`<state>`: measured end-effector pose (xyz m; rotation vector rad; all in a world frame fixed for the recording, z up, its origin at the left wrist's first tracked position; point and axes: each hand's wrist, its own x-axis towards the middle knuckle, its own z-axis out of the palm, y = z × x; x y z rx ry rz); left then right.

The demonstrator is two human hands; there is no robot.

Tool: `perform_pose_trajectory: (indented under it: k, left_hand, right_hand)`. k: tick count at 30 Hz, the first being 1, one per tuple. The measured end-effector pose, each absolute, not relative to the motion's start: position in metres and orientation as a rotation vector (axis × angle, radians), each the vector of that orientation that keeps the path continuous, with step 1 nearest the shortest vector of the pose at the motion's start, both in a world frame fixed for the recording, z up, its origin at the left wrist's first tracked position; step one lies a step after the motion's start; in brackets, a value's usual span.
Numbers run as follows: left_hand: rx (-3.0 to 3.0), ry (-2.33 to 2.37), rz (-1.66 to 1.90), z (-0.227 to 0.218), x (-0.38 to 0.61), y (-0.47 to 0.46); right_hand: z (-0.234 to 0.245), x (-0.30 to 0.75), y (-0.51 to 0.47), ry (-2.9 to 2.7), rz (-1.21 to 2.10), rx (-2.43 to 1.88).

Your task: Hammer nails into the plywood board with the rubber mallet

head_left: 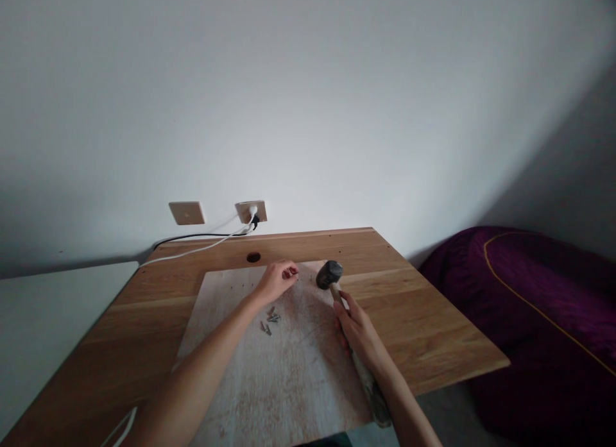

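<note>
My right hand [355, 328] is wrapped round the handle of a hammer [330, 275]. Its dark, thick head is raised over the right side of a pale, worn board [289, 383]. My left hand [278, 281] is closed in a pinch near the board's far edge, left of the hammer head. Between its fingertips is a small thin piece that looks like a nail [298, 278], mostly hidden. Several loose metal fasteners [273, 317] lie in a small heap on the board below my left wrist. Small nails [243, 285] stand in a row along the far edge, another one [310, 277] beside the hammer head.
The board lies on a wooden table [423, 331] against a white wall. A socket [258, 211] with plugs feeds a white cable [192, 250] and a black one along the back. A white surface [52, 319] adjoins at left. A purple beanbag-like object [529, 293] stands at right.
</note>
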<state>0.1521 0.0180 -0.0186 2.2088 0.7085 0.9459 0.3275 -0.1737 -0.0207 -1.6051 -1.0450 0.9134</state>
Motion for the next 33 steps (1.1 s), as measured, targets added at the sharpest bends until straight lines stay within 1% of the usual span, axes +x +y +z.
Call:
perform_pose_trajectory:
  k: [17, 22, 33]
  left_hand:
    - [2.222, 0.703, 0.936, -0.0204, 0.1523, 0.0167]
    - [2.220, 0.707, 0.905, -0.0205, 0.1520, 0.0167]
    - [2.183, 0.696, 0.860, -0.0155, 0.1515, 0.0127]
  right_hand:
    - [-0.0156, 0.3261, -0.1746, -1.010, 0.956, -1.612]
    - [-0.0175, 0.3273, -0.1741, -1.026, 0.912, -1.627]
    - [-0.0193, 0.3261, -0.1753, -1.009, 0.927, -1.641]
